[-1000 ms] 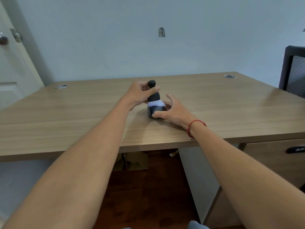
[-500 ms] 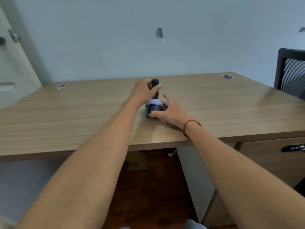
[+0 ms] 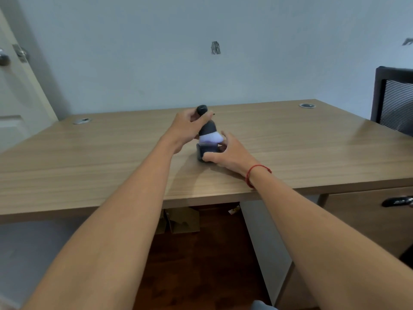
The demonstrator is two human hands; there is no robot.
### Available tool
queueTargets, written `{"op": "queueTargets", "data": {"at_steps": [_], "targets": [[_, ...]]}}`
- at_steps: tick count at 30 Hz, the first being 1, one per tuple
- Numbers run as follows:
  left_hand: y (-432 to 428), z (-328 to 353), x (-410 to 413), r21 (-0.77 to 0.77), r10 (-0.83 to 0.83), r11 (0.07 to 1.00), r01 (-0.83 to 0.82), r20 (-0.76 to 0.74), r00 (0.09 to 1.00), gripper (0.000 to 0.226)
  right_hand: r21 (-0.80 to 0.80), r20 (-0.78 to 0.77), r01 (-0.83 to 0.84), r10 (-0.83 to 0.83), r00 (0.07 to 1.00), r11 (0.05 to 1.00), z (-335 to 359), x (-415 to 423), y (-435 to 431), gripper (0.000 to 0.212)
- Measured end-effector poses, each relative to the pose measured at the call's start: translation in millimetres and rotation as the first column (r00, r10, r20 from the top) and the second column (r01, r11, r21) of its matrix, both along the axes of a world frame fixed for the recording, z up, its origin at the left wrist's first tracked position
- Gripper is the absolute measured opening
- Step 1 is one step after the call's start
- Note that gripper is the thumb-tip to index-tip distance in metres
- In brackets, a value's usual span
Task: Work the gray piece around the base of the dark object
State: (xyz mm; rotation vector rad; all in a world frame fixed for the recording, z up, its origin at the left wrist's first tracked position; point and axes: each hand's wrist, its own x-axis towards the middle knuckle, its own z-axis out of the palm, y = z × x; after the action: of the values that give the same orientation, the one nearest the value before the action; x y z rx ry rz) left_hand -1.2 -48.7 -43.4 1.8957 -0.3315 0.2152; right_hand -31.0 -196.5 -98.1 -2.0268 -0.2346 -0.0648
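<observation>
Dark grey brush (image 3: 206, 128) with a rounded knob handle and pale white-lilac bristles, standing tilted over a small dark base (image 3: 207, 151) at the counter's (image 3: 89, 157) centre, bristles just above the base's top. Your left hand (image 3: 187, 128), at the brush's 9 o'clock, curls round the handle. Your right hand (image 3: 225, 153), at 4 o'clock, grips the base, thumb along its near side. Progress, as judged: brush is partway; whether it is seating or lifting out cannot be told.
</observation>
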Motion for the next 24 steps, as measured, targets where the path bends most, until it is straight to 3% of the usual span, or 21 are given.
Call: {"op": "queueTargets", "data": {"at_steps": [3, 5, 8, 11, 13, 15, 17, 19, 21, 24], "targets": [[-1.3, 6.1, -2.2, 0.264, -0.160, 0.946, 0.190, -0.131, 0.978, 0.025, 0.022, -0.014, -0.014, 0.015, 1.000, 1.000, 1.0, -0.1, 0.3, 0.105], [-9.3, 8.0, 0.6, 0.378, -0.086, 0.923, 0.080, -0.001, 0.996, 0.026, 0.014, -0.019, -0.029, 0.029, 0.999, 0.999, 1.1, -0.6, -0.5, 0.107], [-14.8, 10.5, 2.9, 0.343, 0.002, 0.938, -0.051, 0.141, 0.990, 0.027, 0.006, -0.006, -0.027, 0.027, 1.000, 1.000, 1.0, -1.8, 0.2, 0.109], [-11.3, 12.9, 3.2, 0.246, -0.127, 0.959, 0.139, -0.062, 0.990, 0.027, 0.014, 0.006, -0.018, 0.017, 1.000, 1.000, 0.7, 0.1, 0.5, 0.096], [-14.1, 11.2, 5.2, 0.338, -0.148, 0.926, 0.167, -0.083, 0.986, 0.027, 0.021, 0.012, -0.018, 0.017, 1.000, 1.000, 0.1, 0.5, 0.2, 0.094], [-18.3, 4.6, 10.4, 0.422, -0.035, 0.907, 0.001, 0.073, 0.997, 0.027, 0.024, 0.002, -0.028, 0.028, 1.000, 0.999, -0.7, 0.2, 0.0, 0.104], [-19.8, -3.3, 12.9, 0.389, 0.104, 0.903, -0.179, 0.207, 0.973, 0.029, 0.026, -0.008, -0.026, 0.027, 1.000, 0.999, -1.3, -0.9, 0.5, 0.110], [-16.1, -8.2, 13.0, 0.324, 0.173, 0.911, -0.255, 0.261, 0.950, 0.026, 0.033, -0.015, -0.022, 0.023, 1.000, 0.999, -1.8, -1.4, 0.7, 0.111], [-8.4, -7.4, 12.4, 0.227, 0.191, 0.939, -0.258, 0.279, 0.941, 0.018, 0.040, -0.016, -0.015, 0.015, 1.000, 0.999, -2.6, -0.1, 0.1, 0.111], [3.8, -6.5, 9.7, 0.079, 0.128, 0.987, -0.138, 0.128, 0.983, 0.021, 0.038, -0.012, -0.014, 0.014, 1.000, 0.999, -3.4, 1.5, -0.3, 0.111]]}}
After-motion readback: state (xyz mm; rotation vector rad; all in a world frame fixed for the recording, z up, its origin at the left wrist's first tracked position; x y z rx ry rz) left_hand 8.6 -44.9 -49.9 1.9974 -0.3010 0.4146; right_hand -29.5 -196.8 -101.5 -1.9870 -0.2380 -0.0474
